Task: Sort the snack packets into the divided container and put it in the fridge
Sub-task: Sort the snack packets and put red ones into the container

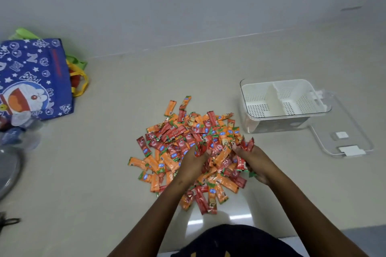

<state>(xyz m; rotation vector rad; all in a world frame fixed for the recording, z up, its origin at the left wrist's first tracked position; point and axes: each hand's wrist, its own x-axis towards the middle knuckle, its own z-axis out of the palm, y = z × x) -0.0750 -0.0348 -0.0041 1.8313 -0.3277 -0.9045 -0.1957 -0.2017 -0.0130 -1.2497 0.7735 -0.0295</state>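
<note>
Two hands, left (193, 159) and right (251, 157), each gripping red packets (247, 144) | beige counter (104, 142) | plain grey wall (167, 2)

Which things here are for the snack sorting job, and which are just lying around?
For the job: the pile of red and orange packets, the divided container, its clear lid, and both hands, left hand and right hand, holding red packets.

Just lying about: the blue cartoon bag, the grey round thing.
</note>
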